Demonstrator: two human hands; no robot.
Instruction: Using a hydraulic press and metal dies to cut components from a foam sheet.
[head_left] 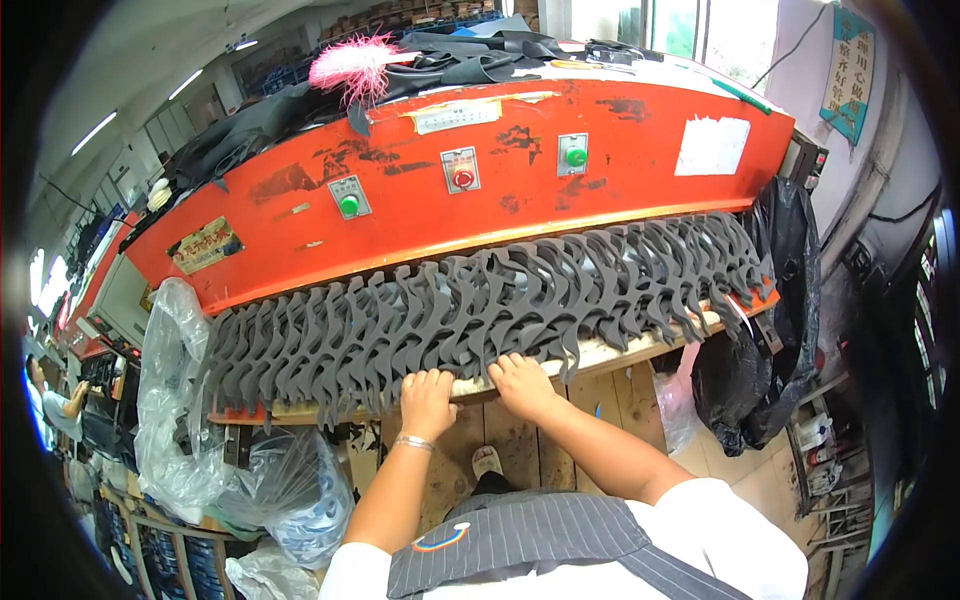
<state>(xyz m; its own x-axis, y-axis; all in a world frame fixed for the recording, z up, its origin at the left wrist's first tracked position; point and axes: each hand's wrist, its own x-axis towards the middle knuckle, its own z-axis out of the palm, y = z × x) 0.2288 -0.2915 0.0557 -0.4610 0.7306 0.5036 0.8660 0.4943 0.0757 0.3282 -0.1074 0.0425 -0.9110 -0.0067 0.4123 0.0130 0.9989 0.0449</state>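
Observation:
A dark grey cut-out sheet [480, 300], full of wavy strips and curved gaps, stretches across the bed of a red machine [400, 210]. It seems to lie in several layers, and its loose strips hang over the front. Beneath it, the front edge of a pale board [600, 357] shows. My left hand [427, 402] is closed over that edge, with the fingers curled at the hanging strips. Close beside it on the right, my right hand [522, 384] grips the same edge, knuckles up. The undersides of both hands are hidden.
Two green buttons [349, 205] and a red button [462, 178] sit on the machine's front. Clear plastic bags [290, 490] hang at the left, a black bag [735, 390] at the right. Pink strands [352, 68] and dark sheets lie on top. Another person [65, 405] is far left.

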